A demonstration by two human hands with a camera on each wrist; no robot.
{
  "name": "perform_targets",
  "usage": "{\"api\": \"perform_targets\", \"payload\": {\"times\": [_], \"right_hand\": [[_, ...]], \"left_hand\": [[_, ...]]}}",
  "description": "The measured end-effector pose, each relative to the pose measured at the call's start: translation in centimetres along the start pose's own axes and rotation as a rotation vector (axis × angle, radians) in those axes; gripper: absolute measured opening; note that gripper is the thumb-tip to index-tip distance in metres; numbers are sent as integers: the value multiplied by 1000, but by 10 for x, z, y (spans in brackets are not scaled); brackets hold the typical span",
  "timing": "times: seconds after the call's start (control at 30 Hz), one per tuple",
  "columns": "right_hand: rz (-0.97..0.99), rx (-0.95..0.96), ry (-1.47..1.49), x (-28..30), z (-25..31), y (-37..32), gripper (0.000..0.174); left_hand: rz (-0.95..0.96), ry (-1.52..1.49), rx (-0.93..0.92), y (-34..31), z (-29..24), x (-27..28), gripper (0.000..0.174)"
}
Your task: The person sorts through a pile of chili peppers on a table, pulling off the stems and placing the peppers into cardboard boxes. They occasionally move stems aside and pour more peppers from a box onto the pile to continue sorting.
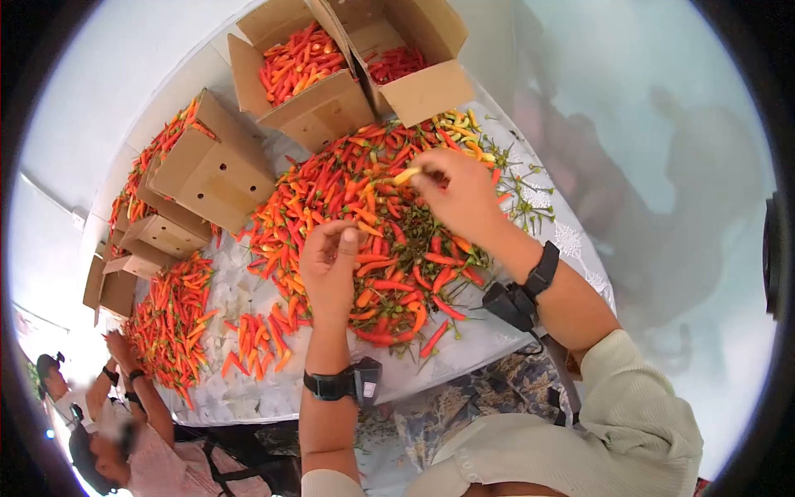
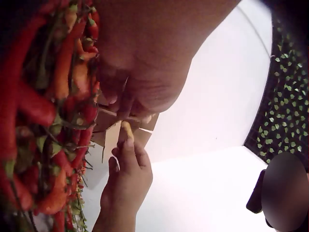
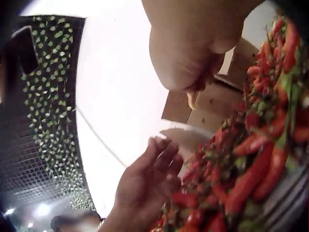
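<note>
My right hand (image 1: 464, 189) pinches a yellow chili pepper (image 1: 406, 176) between thumb and fingertips, above the far part of the pile. The same pepper (image 2: 127, 129) sticks out from the fingertips in the left wrist view. Lower and to the left, my left hand (image 1: 329, 263) hovers over the heap of red and orange chilies (image 1: 323, 190), its fingers loosely bent. In the right wrist view the left palm (image 3: 140, 186) faces up with relaxed fingers and nothing seen in them. Green stems and dark withered bits (image 1: 422, 236) lie among the peppers between both hands.
Cardboard boxes of chilies (image 1: 319, 108) line the back, with another box (image 1: 219, 178) at the left. A smaller chili pile (image 1: 174, 315) lies left on the white-covered table (image 1: 248, 389). Other people (image 1: 124, 447) work there. Loose stems (image 1: 530, 199) lie along the right edge.
</note>
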State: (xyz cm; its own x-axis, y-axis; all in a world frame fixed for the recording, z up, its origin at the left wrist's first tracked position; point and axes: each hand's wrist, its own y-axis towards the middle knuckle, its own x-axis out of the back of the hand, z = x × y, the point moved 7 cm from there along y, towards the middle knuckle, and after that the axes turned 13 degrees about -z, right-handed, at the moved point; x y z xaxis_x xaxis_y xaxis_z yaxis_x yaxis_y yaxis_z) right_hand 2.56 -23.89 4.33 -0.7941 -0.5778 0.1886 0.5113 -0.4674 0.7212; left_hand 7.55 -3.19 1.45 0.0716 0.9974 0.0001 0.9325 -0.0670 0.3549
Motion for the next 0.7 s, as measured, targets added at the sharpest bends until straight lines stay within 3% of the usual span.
{"api": "perform_targets", "payload": {"times": [0.03, 0.13, 0.27, 0.33, 0.37, 0.47, 0.57, 0.7], "right_hand": [[-2, -149, -27, 5, -18, 6, 15], [-93, -242, -114, 16, -72, 17, 18], [-206, -197, -145, 21, -112, 24, 31], [-172, -130, -302, 16, -103, 22, 37], [-17, -163, -384, 9, -105, 17, 45], [151, 20, -590, -14, -77, 0, 52], [133, 114, -787, -20, -57, -14, 56], [242, -8, -629, -27, -55, -18, 53]], "left_hand": [[-35, -19, -12, 2, 3, 5, 19], [-162, -49, -84, 5, -3, 15, 16], [-315, -71, -129, 4, -16, 28, 15], [-369, -80, -116, 8, -10, 40, 16], [-376, -102, -153, 9, -11, 41, 16], [-389, -72, -170, 11, -8, 44, 16], [-392, -94, -178, 12, -3, 44, 16], [-388, -94, -115, 13, 1, 42, 16]]}}
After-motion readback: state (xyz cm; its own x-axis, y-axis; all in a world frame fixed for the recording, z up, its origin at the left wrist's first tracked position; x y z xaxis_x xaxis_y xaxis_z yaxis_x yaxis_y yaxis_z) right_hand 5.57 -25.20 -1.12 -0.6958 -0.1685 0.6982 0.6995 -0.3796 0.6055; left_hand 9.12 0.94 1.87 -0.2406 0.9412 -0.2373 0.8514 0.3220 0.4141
